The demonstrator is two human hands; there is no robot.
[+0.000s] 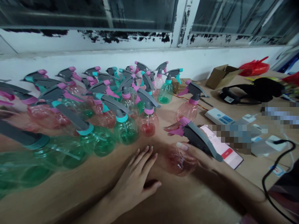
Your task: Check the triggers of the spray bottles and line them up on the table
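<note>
My left hand (137, 175) lies flat on the brown tabletop (142, 207), fingers stretched out and holding nothing. My right hand (199, 155) grips a transparent red spray bottle (178, 163) with a grey and pink trigger head, its thumb across the neck and its fingers partly hidden behind. Just behind it stands another pink-collared spray bottle (187, 110). Ahead of my left hand are a green spray bottle (126, 132) with a teal collar and a red spray bottle (149, 126) with a pink collar, each with coloured liquid at the bottom.
Many more spray bottles (100, 146) crowd the left side up to the white wall (198, 57). At right lie a phone (233, 155), a power strip (218, 115), a black cable (268, 171) and a black strapped device (254, 90). A cardboard box (219, 76) and red bag (253, 67) sit behind.
</note>
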